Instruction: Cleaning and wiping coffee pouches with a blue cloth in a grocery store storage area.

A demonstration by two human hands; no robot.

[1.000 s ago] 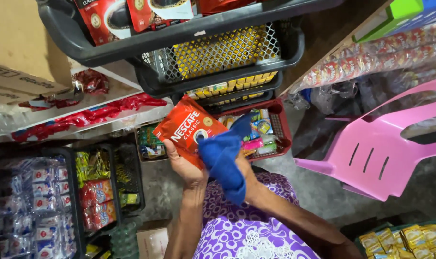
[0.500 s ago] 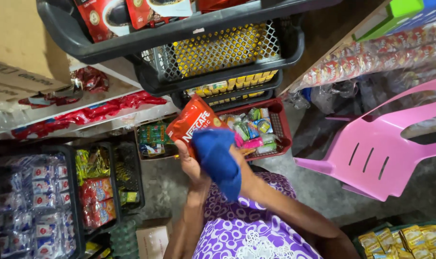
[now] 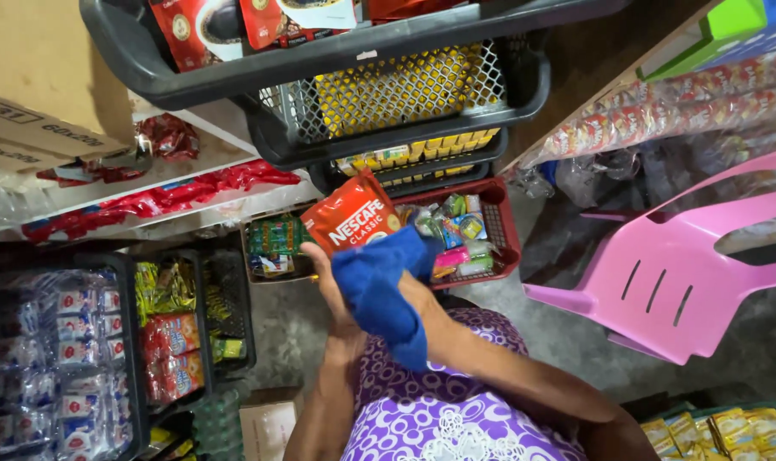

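Observation:
My left hand point(image 3: 330, 282) holds a red coffee pouch point(image 3: 351, 221) upright in front of me, fingers behind its lower edge. My right hand point(image 3: 412, 294) is mostly wrapped in a blue cloth point(image 3: 379, 286), which presses against the lower right part of the pouch. Both forearms rise from my purple patterned dress point(image 3: 456, 410). Behind the pouch stands a red basket point(image 3: 500, 224) of small mixed packets.
Stacked dark baskets point(image 3: 422, 128) with yellow and red packs stand ahead. Black crates point(image 3: 127, 341) of sachets and snacks sit at the left, a pink plastic chair point(image 3: 687, 265) at the right. A cardboard box point(image 3: 268, 418) lies on the floor near my left arm.
The pouch and both hands have shifted a little down and left, and the blue cloth has slid lower along the pouch.

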